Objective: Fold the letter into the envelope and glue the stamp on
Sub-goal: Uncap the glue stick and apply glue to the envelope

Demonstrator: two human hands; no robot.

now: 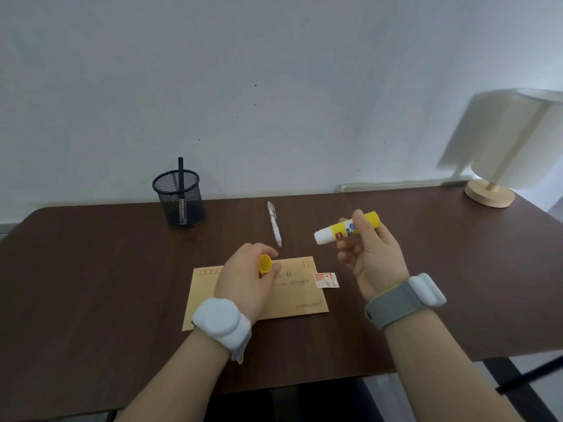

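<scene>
A tan envelope (292, 296) lies flat on the dark brown table (91, 269), address side up. Just off its right edge rests a small orange and white stamp (326, 280). My left hand (243, 278) hovers over the envelope and pinches the yellow glue cap (265, 264). To the right and above the table, my right hand (370, 254) grips the uncapped yellow glue stick (341, 231), its white tip pointing left. The letter is not visible.
A white pen (274, 223) lies beyond the envelope. A black mesh pen holder (179, 197) with a dark pen stands at the back left. A wooden-based lamp (499, 166) stands at the back right corner, against the white wall.
</scene>
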